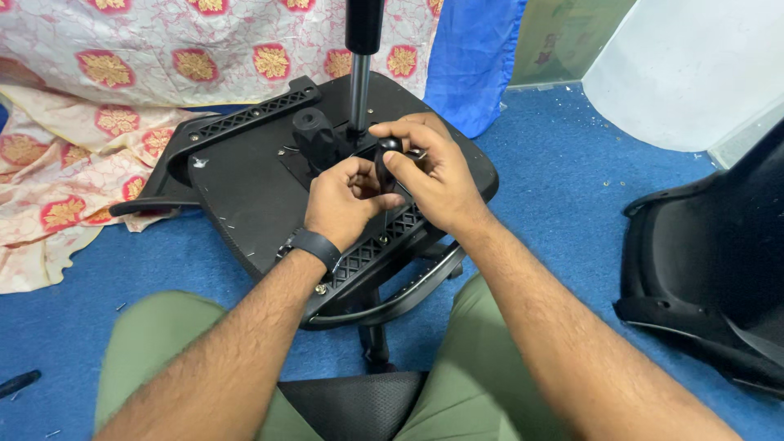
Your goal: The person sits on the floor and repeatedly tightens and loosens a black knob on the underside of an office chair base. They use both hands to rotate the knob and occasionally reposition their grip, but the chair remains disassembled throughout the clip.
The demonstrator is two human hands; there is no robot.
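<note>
Black plastic lever (384,167) on the upturned seat (245,192) beside the gas column (359,94): left hand (343,204) and right hand (433,175) pinch it; probably light, stiff, best gripped at its knob.

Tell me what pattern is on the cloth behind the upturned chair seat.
The cloth is whitish with red and gold flower medallions, shown best at the top left of the head view.
</note>
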